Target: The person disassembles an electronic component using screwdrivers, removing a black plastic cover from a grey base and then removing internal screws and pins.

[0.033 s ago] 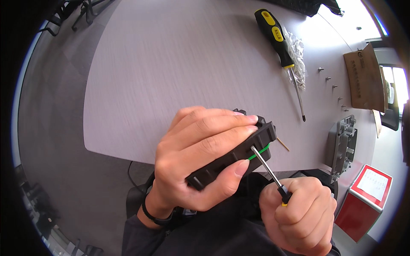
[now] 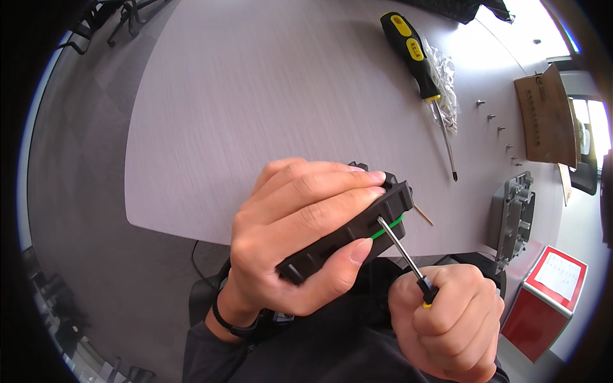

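Note:
In my left hand is a black ribbed block with a bright green strip along its edge. My fingers lie over its top and my thumb presses the side near the strip. My right hand is closed in a fist around the handle of a screwdriver. Most of that handle is hidden in the fist; a black and yellow end shows. Its metal shaft slants up to the left, and the tip meets the block's side just above the green strip. Whether the tip sits in a screw, I cannot tell.
On the table lie a larger black-and-yellow screwdriver, a clear plastic bag and several screws. A thin brown stick pokes out beyond the block. Rightward are a cardboard box, a grey metal housing and a red-and-white box.

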Tool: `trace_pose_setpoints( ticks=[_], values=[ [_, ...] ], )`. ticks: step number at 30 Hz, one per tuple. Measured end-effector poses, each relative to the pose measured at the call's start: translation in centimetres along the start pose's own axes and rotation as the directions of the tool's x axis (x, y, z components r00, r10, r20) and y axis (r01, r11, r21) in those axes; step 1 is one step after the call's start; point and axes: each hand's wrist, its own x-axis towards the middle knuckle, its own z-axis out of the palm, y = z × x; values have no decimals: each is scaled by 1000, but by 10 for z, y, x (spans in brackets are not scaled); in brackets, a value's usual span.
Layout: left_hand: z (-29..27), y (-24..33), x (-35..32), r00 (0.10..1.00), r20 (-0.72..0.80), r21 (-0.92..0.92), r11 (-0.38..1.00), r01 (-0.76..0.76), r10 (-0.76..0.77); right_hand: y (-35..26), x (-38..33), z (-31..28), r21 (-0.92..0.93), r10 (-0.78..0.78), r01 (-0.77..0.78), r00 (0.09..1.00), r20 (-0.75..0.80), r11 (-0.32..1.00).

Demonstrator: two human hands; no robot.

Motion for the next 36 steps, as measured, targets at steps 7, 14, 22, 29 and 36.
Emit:
trace_pose_setpoints(
  ticks=[7, 14, 22, 29, 36],
  values=[
    [-3, 1, -2, 1000, 15, -6, 1000, 17, -17, -46, -26, -24, -25, 329, -330, 929, 166, 944],
    [-2, 0, -2, 1000, 24, -21, 1000, 11, -10, 2, -6, -3, 64, -54, 57, 998, -39, 996],
    [-1, 4, -7, 998, -6, -57, 996, 67, -68, -4, -9, -4, 50, -99, 102, 993, -63, 994],
    [0, 10, -7, 976, -61, -54, 977, 204, -207, -13, -7, -6, 16, -163, 165, 984, -68, 986],
    [1, 9, -11, 975, -71, 97, 971, 218, -212, -26, -21, -15, 7, -182, 183, 983, -37, 983]
  ],
)
